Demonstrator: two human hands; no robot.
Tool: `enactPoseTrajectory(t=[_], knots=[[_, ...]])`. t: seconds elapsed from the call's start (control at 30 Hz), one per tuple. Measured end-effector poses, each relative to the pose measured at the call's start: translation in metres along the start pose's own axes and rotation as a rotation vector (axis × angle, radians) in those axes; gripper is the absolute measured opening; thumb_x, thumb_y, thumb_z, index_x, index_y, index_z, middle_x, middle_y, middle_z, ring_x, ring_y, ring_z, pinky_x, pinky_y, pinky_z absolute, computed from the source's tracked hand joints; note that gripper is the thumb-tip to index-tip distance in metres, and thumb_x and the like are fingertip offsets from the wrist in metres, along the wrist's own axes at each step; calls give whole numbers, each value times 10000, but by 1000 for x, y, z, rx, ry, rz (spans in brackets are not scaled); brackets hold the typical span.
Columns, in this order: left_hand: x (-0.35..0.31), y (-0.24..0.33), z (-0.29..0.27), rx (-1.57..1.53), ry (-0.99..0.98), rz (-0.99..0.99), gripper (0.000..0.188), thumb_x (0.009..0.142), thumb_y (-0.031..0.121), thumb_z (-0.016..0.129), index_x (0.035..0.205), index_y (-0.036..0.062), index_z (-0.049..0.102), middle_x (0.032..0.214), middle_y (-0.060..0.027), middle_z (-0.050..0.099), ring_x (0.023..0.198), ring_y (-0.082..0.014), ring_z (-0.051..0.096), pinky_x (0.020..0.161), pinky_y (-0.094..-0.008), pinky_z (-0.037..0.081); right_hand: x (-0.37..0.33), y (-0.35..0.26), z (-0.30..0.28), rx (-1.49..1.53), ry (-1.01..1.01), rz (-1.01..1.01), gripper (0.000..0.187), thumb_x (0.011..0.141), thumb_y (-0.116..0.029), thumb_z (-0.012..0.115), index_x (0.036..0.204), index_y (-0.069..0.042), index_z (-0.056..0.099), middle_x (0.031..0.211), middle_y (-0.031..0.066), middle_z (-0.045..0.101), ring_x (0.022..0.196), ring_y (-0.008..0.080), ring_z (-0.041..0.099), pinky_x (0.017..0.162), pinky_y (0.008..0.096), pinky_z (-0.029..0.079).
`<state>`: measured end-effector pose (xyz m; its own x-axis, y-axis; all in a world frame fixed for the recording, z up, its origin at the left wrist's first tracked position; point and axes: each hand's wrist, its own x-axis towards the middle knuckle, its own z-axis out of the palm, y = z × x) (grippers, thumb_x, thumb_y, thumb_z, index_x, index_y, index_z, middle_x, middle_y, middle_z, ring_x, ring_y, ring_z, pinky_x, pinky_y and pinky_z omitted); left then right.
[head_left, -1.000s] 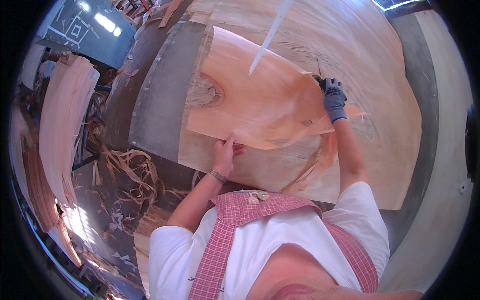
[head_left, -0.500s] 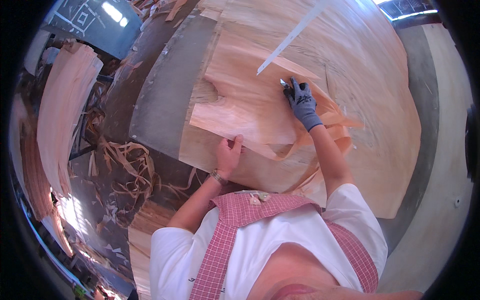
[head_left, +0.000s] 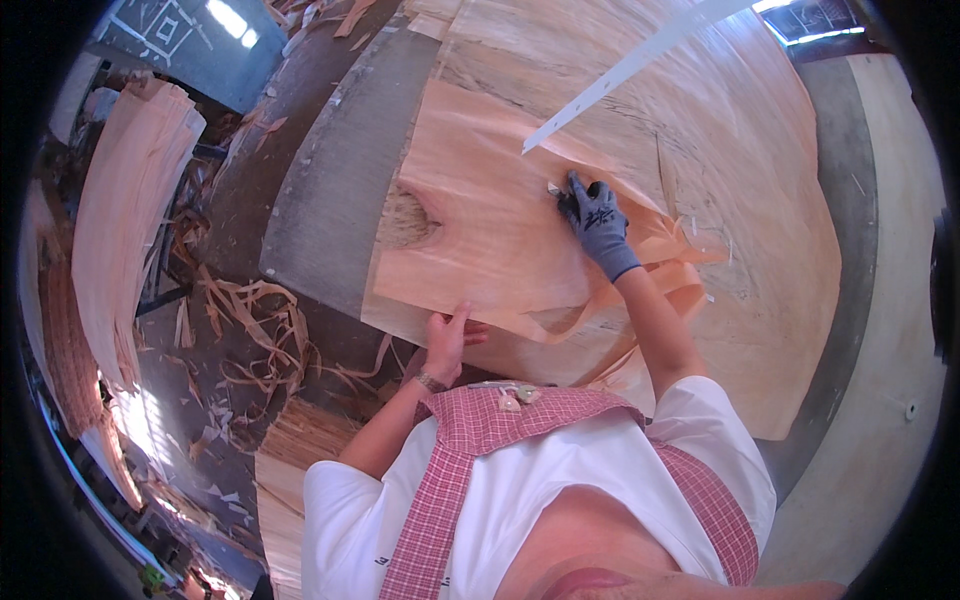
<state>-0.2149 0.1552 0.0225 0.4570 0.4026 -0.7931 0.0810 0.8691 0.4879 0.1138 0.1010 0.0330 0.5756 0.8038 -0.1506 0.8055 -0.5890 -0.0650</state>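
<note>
A thin, pale orange wood veneer sheet point(head_left: 480, 230) lies over a larger stack of veneer point(head_left: 740, 300), with a ragged notch at its left edge. My bare left hand point(head_left: 447, 345), a watch on its wrist, has the near edge of the sheet at its thumb and fingers. In a grey glove, my right hand point(head_left: 600, 228) is closed around a small cutter knife point(head_left: 554, 189), mostly hidden by the fingers, its blade tip pointing left on the sheet. Loose, curled veneer strips point(head_left: 675, 270) bunch up beside the right wrist.
A long white perforated strip point(head_left: 620, 75) reaches in from the top, its end near the right hand. Veneer shavings point(head_left: 265, 320) litter the floor at left. Upright veneer sheets point(head_left: 130, 220) stand at the far left, beside a grey panel point(head_left: 190, 50).
The sheet's near-left part has settled flatter and shifted toward me, showing more of the notch. My left hand has come down and slightly left; the right hand has moved slightly nearer with the knife.
</note>
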Motion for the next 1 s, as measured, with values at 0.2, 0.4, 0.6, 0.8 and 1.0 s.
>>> enactPoseTrajectory(t=[0.2,0.4,0.6,0.8,1.0], knots=[[-1,12,-17,-27,45,1,277,974,253,601,1105,16,544,938,-105,664,751,-209,700,564,-312,605,-14,-10,9,-33,-28,-4,584,954,-460,534,1459,-191,416,1202,210,489,1049,378,534,821,526,497],[-3,14,-28,39,9,-47,318,974,269,606,1135,7,523,989,-114,656,763,-228,706,574,-310,605,-16,-19,5,-55,-18,-6,594,947,-435,548,1452,-150,420,1124,200,510,1024,366,538,810,500,490],[-4,25,-30,155,-6,-207,346,983,340,582,1071,6,561,896,-119,670,737,-243,718,540,-321,586,-17,-27,-2,-71,-29,8,588,952,-434,543,1452,-150,422,1111,191,514,995,362,551,785,499,497],[-15,76,-2,1060,-229,-98,370,974,358,560,1044,-4,584,877,-145,689,768,-299,702,614,-387,564,-19,-18,12,-111,-40,3,603,957,-486,498,1468,-183,393,1172,173,504,1021,354,553,683,566,534],[86,120,55,1608,81,1343,505,884,219,606,1336,14,517,1420,-142,483,1331,-301,424,1094,-425,349,-17,-19,12,-76,-9,6,614,938,-464,547,1463,-176,405,1186,186,493,1019,369,554,719,526,527]])
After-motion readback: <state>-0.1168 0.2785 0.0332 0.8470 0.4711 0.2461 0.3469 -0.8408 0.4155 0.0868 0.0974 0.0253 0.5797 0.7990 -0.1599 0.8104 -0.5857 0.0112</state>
